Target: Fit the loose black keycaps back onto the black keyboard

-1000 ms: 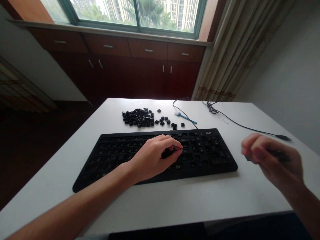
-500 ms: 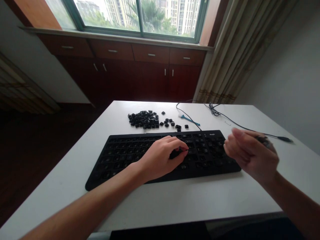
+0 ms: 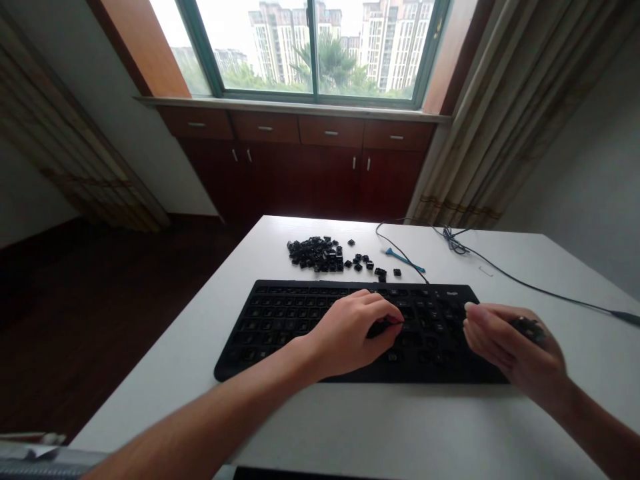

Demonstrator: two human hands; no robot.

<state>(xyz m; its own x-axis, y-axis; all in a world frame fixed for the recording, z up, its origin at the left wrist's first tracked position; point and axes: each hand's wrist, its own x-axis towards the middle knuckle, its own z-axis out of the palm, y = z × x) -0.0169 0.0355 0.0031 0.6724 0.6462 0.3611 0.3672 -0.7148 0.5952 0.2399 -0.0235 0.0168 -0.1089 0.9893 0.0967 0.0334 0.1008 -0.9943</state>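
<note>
A black keyboard (image 3: 280,320) lies on the white table, many of its key positions bare of caps. Over its right-centre part, my left hand (image 3: 353,333) is closed in a pinch. Something thin and dark shows at those fingertips, too small to name. My right hand (image 3: 515,340) is held above the keyboard's right end, fingers curled in. Small black keycaps (image 3: 529,328) show between its thumb side and palm. Behind the keyboard sits a heap of loose black keycaps (image 3: 315,255), with several single ones scattered to its right.
A blue brush-like tool (image 3: 405,260) rests behind the keyboard, near its black cable (image 3: 530,285), which runs bundled to the right. A thin bent wire (image 3: 485,271) lies on the white table (image 3: 400,427). Drawers and cupboards (image 3: 300,180) stand beyond, below a window.
The view has shifted, so the table and keyboard appear lower and further right. My right hand has come slightly closer to the keyboard. My left hand keeps its pinch at about the same spot.
</note>
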